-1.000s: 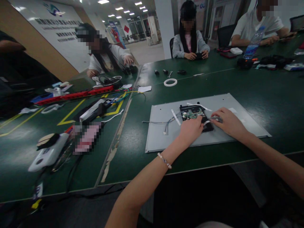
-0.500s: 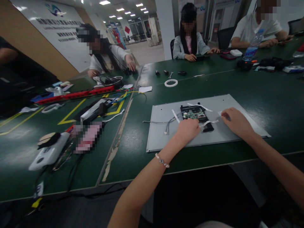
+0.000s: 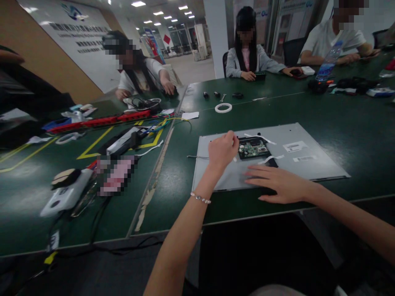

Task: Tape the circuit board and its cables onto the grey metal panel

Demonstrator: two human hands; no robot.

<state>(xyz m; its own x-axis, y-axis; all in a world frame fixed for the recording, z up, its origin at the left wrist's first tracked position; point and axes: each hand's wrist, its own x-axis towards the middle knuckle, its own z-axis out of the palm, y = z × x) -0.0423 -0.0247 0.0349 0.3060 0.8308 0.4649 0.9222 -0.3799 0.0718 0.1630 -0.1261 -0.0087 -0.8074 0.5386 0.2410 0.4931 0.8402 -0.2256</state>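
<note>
A flat grey metal panel (image 3: pixel 321 158) lies on the green table, two printed labels (image 3: pixel 293 146) on its surface. On it sits a green circuit board (image 3: pixel 253 149) in a black plastic frame (image 3: pixel 272 162). White tape strips (image 3: pixel 270 159) cross the frame's edges. My left hand (image 3: pixel 222 151) is closed at the frame's upper left corner; what its fingertips pinch, if anything, is hidden. Fingers spread, my right hand (image 3: pixel 277 183) is over the panel's front part, just below the frame. A grey cable (image 3: pixel 198 156) emerges left of my left hand.
A roll of white tape (image 3: pixel 223 108) lies beyond the panel, near a small wrench (image 3: pixel 222 98). To the left are a red power strip (image 3: pixel 105 120), a white device (image 3: pixel 66 193) and cables. Co-workers sit across the table; a water bottle (image 3: pixel 328 63) stands at the right.
My left hand has moved up and left from the board's front edge to the frame's upper left corner. My right hand has come left and nearer, its fingers now spread, uncovering the labels.
</note>
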